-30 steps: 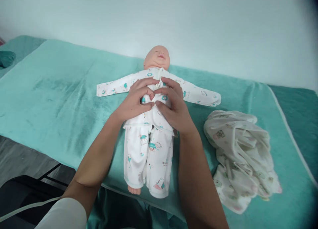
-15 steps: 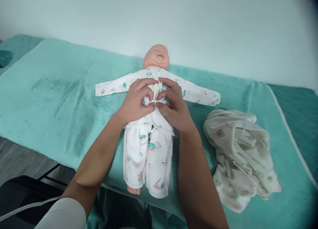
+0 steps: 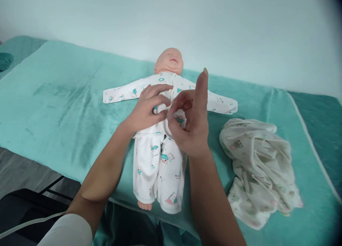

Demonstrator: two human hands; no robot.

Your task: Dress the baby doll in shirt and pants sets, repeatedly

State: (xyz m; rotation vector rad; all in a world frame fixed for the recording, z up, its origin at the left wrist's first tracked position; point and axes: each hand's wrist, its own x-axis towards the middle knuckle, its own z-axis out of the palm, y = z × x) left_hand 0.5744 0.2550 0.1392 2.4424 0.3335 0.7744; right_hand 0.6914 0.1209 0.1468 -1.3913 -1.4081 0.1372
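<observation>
A baby doll (image 3: 169, 61) lies on its back on a teal towel (image 3: 66, 103), dressed in a white printed shirt (image 3: 125, 90) and matching trousers (image 3: 157, 174). My left hand (image 3: 145, 109) rests on the doll's chest and pinches the left edge of the shirt front. My right hand (image 3: 191, 121) is raised a little above the chest, thumb and forefinger pinching the shirt's right edge near the snaps, one finger pointing straight up. The doll's sleeves are spread out to both sides.
A crumpled white printed cloth (image 3: 260, 167) lies on the towel to the right of the doll. A pale wall (image 3: 240, 32) runs behind the table. Dark floor and a black object (image 3: 24, 207) show at the lower left.
My right hand has lifted off the doll's chest and turned upright, one finger now stretched up. The left hand has stayed on the shirt front.
</observation>
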